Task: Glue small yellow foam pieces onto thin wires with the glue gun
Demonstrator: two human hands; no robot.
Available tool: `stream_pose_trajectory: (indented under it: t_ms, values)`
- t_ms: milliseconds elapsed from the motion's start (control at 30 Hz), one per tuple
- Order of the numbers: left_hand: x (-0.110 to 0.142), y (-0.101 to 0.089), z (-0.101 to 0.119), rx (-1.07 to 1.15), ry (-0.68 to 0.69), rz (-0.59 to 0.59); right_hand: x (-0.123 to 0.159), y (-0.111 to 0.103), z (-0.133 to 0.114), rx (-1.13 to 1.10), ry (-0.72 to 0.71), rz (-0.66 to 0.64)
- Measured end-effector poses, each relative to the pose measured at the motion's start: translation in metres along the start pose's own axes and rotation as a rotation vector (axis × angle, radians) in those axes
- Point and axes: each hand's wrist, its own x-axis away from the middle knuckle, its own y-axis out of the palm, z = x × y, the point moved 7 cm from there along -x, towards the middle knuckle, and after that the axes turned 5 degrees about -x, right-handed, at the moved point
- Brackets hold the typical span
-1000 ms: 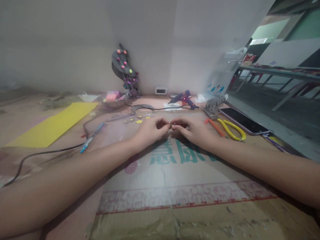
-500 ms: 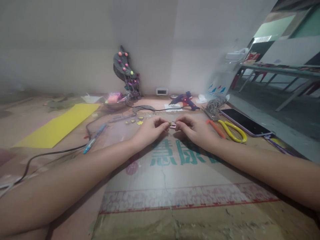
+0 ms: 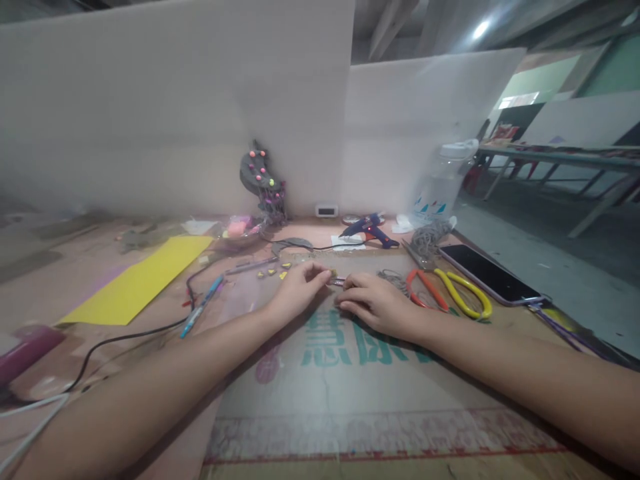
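Near the middle, my left hand (image 3: 303, 288) is closed, its thumb and forefinger pinching a small yellowish piece (image 3: 334, 273) of unclear kind. Just right of it, my right hand (image 3: 375, 303) is palm down with bent fingers, thumb and fingertips close together. Whatever they hold is hidden. A small shiny pinkish piece (image 3: 339, 282) shows between the two hands, by the right fingers. Several small yellow cut pieces (image 3: 271, 271) lie left of my left hand. Orange-and-yellow-handled pliers (image 3: 463, 293) and loose grey yarn (image 3: 393, 279) lie to the right of my right hand.
A blue glue gun (image 3: 367, 227) with a lit red light stands behind the hands. Its dark cable runs left past a blue pen (image 3: 203, 307) and yellow sheet (image 3: 143, 283). At right are a phone (image 3: 490, 275), a grey yarn bundle (image 3: 430, 237) and a clear bottle (image 3: 443, 183).
The view has tilted upward, so everything sits lower in the picture. My right hand has turned palm down, its fingers lower than before; my left hand keeps its pinch.
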Motion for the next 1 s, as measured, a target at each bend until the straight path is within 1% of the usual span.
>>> stream_pose_trajectory:
  t_ms: [200, 367, 433, 500, 567, 600, 667, 733, 867, 933, 1000]
  values:
    - [0.001, 0.002, -0.001, 0.044, -0.018, -0.028, 0.002, -0.01, -0.003, -0.039, -0.019, 0.09]
    - [0.002, 0.0, -0.002, 0.09, -0.054, -0.006, 0.004, -0.024, -0.007, -0.022, -0.006, 0.138]
    - [0.003, 0.001, -0.001, 0.104, -0.073, -0.017, 0.003, -0.034, -0.013, 0.035, -0.036, 0.147]
    - [0.005, 0.002, 0.0, 0.135, -0.1, -0.032, 0.001, -0.049, -0.021, 0.108, -0.089, 0.166]
    - [0.006, 0.002, -0.001, 0.169, -0.128, -0.045, -0.003, -0.065, -0.023, 0.18, -0.094, 0.183]
    - [0.007, 0.003, -0.001, 0.179, -0.136, -0.046, -0.005, -0.074, -0.021, 0.208, -0.073, 0.187]
    - [0.007, 0.003, -0.002, 0.202, -0.143, -0.052, -0.009, -0.089, -0.011, 0.248, -0.001, 0.188]
    - [0.007, 0.004, -0.005, 0.222, -0.147, -0.058, -0.009, -0.1, 0.008, 0.268, 0.106, 0.177]
    - [0.006, 0.006, -0.012, 0.24, -0.157, -0.06, 0.005, -0.112, 0.06, 0.281, 0.372, 0.135]
    - [0.005, 0.006, -0.012, 0.219, -0.144, -0.051, 0.014, -0.115, 0.087, 0.268, 0.484, 0.124]
    - [0.005, 0.006, -0.009, 0.186, -0.138, -0.044, 0.022, -0.118, 0.112, 0.237, 0.588, 0.14]
